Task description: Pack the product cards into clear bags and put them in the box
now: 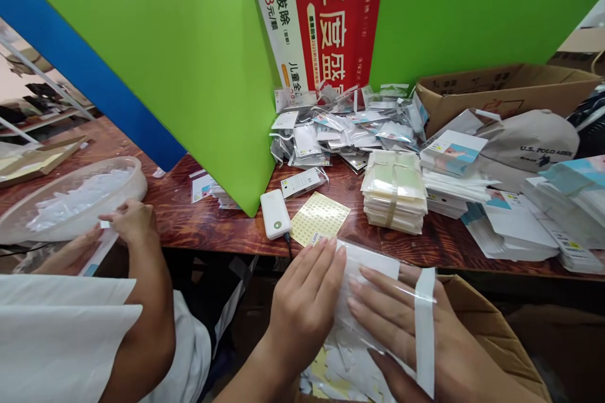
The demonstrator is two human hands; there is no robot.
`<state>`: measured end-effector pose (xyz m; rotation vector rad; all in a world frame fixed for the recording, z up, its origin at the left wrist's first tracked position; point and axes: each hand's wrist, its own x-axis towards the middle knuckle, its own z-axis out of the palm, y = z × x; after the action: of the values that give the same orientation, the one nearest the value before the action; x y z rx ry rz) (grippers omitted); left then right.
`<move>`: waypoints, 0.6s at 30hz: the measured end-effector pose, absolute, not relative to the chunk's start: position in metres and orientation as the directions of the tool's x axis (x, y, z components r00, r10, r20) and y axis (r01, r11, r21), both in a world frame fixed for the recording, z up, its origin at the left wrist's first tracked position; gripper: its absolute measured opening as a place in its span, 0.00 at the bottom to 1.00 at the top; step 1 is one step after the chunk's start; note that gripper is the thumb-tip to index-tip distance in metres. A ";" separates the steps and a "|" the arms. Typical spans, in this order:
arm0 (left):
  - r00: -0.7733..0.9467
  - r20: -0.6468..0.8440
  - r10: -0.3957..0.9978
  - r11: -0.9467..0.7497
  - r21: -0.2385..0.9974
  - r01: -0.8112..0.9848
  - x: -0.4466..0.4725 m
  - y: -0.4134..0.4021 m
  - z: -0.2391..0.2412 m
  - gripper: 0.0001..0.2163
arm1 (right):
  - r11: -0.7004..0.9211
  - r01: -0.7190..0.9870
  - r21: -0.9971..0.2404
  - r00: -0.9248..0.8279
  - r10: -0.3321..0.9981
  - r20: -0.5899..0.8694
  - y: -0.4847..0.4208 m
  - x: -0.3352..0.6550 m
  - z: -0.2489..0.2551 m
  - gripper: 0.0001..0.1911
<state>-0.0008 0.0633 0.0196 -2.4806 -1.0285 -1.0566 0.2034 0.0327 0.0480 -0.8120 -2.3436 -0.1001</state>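
Between my hands is a clear plastic bag with a white flap strip along its open end. A flat white card lies inside it. My left hand is closed on the bag's far end, its fingers straight and pressed together. The fingers of my right hand reach into the bag under the film and lie over the card. My right thumb is low, below the bag's edge. Whatever is under my left palm is hidden.
Below my hands a cardboard box holds paper scraps. On the table are a white power bank, a sticker sheet, a tied bag bundle, card stacks and filled bags. A co-worker's hand is beside an oval tub.
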 end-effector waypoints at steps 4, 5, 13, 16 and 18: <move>0.472 0.714 0.517 -0.718 0.062 0.693 -0.001 0.060 0.010 0.16 | 0.793 0.605 -0.071 -0.658 0.548 0.516 0.043 0.214 0.047 0.23; 0.462 0.722 0.515 -0.713 0.063 0.698 0.000 0.060 0.008 0.17 | 0.796 0.603 -0.059 -0.676 0.549 0.492 0.045 0.215 0.047 0.26; 0.423 0.713 0.558 -0.724 0.170 0.669 0.004 0.063 0.014 0.22 | 0.844 0.537 -0.016 -0.724 0.470 0.504 0.047 0.213 0.056 0.23; 0.439 0.660 0.610 -0.720 0.229 0.655 0.005 0.065 0.014 0.22 | 0.839 0.542 -0.045 -0.711 0.487 0.507 0.047 0.209 0.059 0.23; 0.444 0.649 0.618 -0.717 0.234 0.656 0.009 0.064 0.013 0.22 | 0.837 0.542 -0.078 -0.704 0.503 0.502 0.048 0.206 0.060 0.22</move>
<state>0.0093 0.0642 0.0129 -2.6246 -1.1594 -1.1458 0.2062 0.0476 0.0602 -0.7667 -2.4967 -0.1023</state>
